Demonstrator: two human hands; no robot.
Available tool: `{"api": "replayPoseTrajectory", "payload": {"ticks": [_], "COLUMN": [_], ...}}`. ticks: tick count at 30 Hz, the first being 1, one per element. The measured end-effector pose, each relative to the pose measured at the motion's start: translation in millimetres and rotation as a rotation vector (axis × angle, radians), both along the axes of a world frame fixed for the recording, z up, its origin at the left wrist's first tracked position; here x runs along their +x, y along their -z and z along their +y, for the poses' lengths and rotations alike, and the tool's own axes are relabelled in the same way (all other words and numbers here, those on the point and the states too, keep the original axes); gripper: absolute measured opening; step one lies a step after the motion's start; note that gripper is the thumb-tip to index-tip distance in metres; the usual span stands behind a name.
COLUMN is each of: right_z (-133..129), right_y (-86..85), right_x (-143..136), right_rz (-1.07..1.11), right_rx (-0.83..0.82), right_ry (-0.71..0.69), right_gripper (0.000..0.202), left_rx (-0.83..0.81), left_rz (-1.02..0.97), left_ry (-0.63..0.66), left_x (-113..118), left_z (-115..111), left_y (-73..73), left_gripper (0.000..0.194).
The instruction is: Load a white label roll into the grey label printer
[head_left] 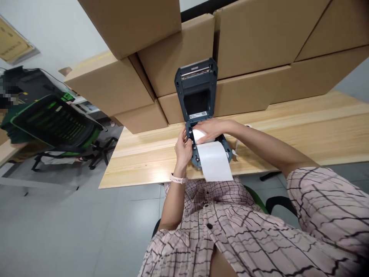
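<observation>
A dark grey label printer (196,158) stands on the wooden table with its lid (196,90) raised. Inside its bay sits a white paper roll (198,135), and a wide strip of white paper (215,161) hangs from it over the printer's front, past the table edge. My right hand (211,129) is laid over the roll, fingers across the top and thumb at the front, gripping it. On the printer's left side, my left hand (183,146) has its fingers curled around the rim of the housing. Part of the roll is hidden under my right hand.
Stacked cardboard boxes (248,42) stand behind the printer along the table (138,154). A scrap of white paper (236,148) lies to the printer's right. At the left are a black and green office chair (57,123) and a person in a dark green top (17,127).
</observation>
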State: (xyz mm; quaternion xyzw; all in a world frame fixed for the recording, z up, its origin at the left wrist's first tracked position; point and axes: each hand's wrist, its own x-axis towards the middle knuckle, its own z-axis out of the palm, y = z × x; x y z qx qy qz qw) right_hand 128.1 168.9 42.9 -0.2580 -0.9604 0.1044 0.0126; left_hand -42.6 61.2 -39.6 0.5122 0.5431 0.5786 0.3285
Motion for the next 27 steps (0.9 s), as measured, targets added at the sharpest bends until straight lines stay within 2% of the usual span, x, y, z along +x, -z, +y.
{"api": "replayPoseTrajectory", "payload": {"ticks": [3,6,9,11,16,22,27], "right_z": [-38,-86,-124,-141,-153,-151,-153], "right_y": [6.1,16.5,30.2,38.7,49.3,48.9,49.9], "right_x": [23,44,51,50,43,44,45], "right_rz": [0.148,0.231,0.252,0.278,0.334,0.368,0.395], "right_rx": [0.091,0.075,0.133,0.190,0.216,0.214,0.266], "right_ry": [-0.032,-0.072,0.022,0.095,0.181,0.158,0.151], "right_gripper": [0.060,0.051,0.050,0.049,0.046,0.043,0.045], "left_rx": [0.000,0.020,0.026,0.020,0.012,-0.020,-0.047], "left_rz": [-0.031,-0.055,-0.053,-0.042,-0.067,-0.218,-0.190], "left_ry": [0.002,-0.005,-0.025,-0.045,-0.030,0.071,0.091], "left_x": [1,3,5,5,3,1,-2], "left_z": [0,-3,-6,-7,-5,-3,-2], "left_y": [0.9,-1.1,-4.3,-5.5,-2.3,4.8,7.9], "left_gripper": [0.063,0.059,0.053,0.050,0.048,0.050,0.050]}}
